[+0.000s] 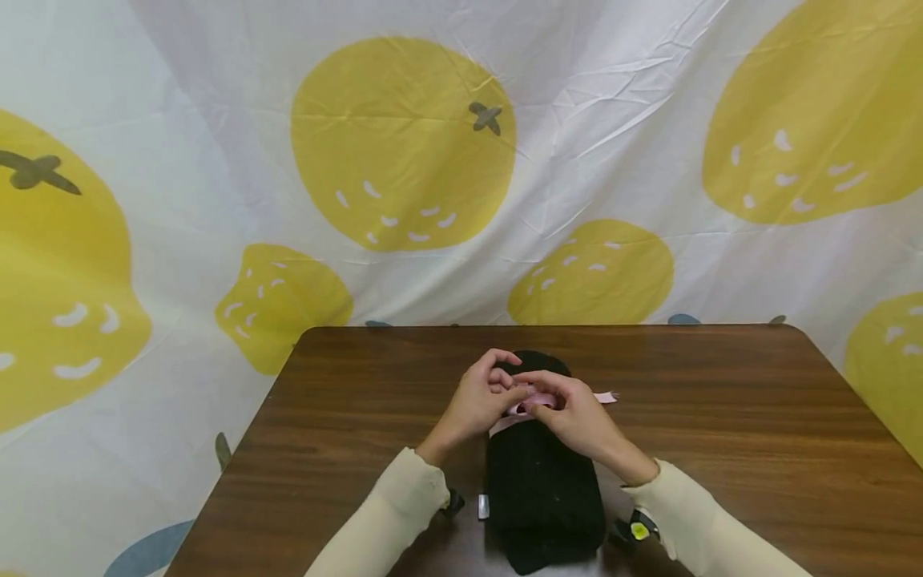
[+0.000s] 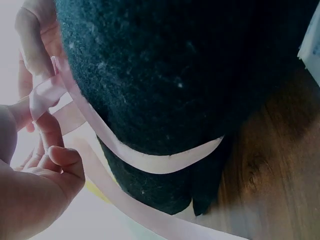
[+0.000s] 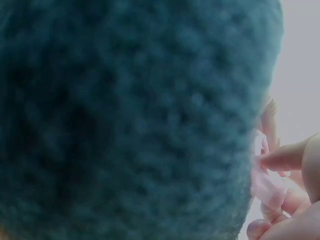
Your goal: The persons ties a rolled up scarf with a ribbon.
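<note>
A black, fuzzy folded cloth bundle lies lengthwise on the table. Around its far part runs a pink ribbon, its loops gathered on top between the two hands. My left hand pinches the ribbon from the left side. From the right, my right hand holds the ribbon loop between thumb and fingers. The left wrist view shows the ribbon bent over the left fingers. Dark cloth covers most of the right wrist view, and the exact crossing of the ribbon is hidden by the fingers.
A brown wood-grain table is beneath the bundle. One frayed ribbon end sticks out past the right hand. A small white tag shows at the bundle's left side. Behind the table hangs a lemon-print cloth.
</note>
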`<action>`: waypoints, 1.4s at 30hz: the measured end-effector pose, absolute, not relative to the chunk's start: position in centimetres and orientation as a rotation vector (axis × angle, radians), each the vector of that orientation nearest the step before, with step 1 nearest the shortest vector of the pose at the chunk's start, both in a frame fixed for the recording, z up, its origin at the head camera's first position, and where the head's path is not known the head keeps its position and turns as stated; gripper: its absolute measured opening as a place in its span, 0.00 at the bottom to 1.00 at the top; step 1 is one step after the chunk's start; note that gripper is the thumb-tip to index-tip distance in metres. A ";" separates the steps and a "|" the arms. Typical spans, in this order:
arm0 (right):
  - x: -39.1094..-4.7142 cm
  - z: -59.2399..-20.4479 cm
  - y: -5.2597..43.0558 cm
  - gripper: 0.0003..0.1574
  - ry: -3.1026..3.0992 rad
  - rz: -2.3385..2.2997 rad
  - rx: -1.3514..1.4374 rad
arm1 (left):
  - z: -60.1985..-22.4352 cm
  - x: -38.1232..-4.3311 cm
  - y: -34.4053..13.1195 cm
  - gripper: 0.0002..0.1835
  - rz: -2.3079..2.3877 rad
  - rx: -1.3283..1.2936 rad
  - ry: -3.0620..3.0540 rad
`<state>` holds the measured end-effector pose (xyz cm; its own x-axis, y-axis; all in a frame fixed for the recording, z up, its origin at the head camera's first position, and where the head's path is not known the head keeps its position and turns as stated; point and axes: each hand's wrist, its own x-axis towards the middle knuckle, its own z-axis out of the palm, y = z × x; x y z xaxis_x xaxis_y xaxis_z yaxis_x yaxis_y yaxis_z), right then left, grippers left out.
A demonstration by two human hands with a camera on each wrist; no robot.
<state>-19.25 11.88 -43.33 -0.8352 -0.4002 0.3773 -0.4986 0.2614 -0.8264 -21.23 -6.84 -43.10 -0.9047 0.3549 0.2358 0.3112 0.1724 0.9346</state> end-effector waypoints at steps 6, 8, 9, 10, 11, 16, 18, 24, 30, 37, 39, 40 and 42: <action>-19.1 -43.1 11.6 0.20 -2.451 1.568 0.807 | -43.1 -21.2 -6.7 0.23 1.877 0.688 2.388; -19.0 -43.0 11.5 0.19 -2.455 1.569 0.794 | -43.0 -21.1 -6.7 0.23 1.879 0.699 2.385; -19.0 -43.0 11.5 0.19 -2.456 1.575 0.787 | -43.0 -21.1 -6.7 0.23 1.878 0.702 2.385; -18.9 -43.0 11.5 0.19 -2.458 1.578 0.779 | -43.0 -21.1 -6.7 0.23 1.876 0.704 2.386; -18.9 -43.0 11.4 0.18 -2.458 1.577 0.772 | -43.0 -21.1 -6.7 0.23 1.875 0.704 2.386; -18.8 -43.0 11.4 0.16 -2.462 1.518 0.730 | -43.0 -21.1 -6.8 0.22 1.872 0.688 2.378; -18.9 -43.1 11.4 0.15 -2.465 1.480 0.714 | -43.0 -21.1 -6.7 0.21 1.875 0.680 2.369; -18.9 -43.0 11.4 0.13 -2.460 1.381 0.695 | -42.9 -21.2 -6.8 0.19 1.895 0.688 2.345; -18.9 -43.2 11.3 0.10 -2.409 1.270 0.684 | -42.9 -21.2 -7.0 0.19 1.887 0.731 2.344; -19.0 -43.3 11.3 0.09 -2.343 1.237 0.661 | -42.8 -21.1 -7.2 0.19 1.840 0.747 2.351; -19.0 -43.3 11.3 0.09 -2.330 1.228 0.655 | -42.8 -21.1 -7.3 0.19 1.836 0.749 2.347; -19.0 -43.3 11.3 0.10 -2.326 1.221 0.652 | -42.8 -21.0 -7.4 0.19 1.837 0.756 2.344; -19.0 -43.3 11.3 0.10 -2.323 1.218 0.646 | -42.7 -21.0 -7.5 0.18 1.829 0.761 2.351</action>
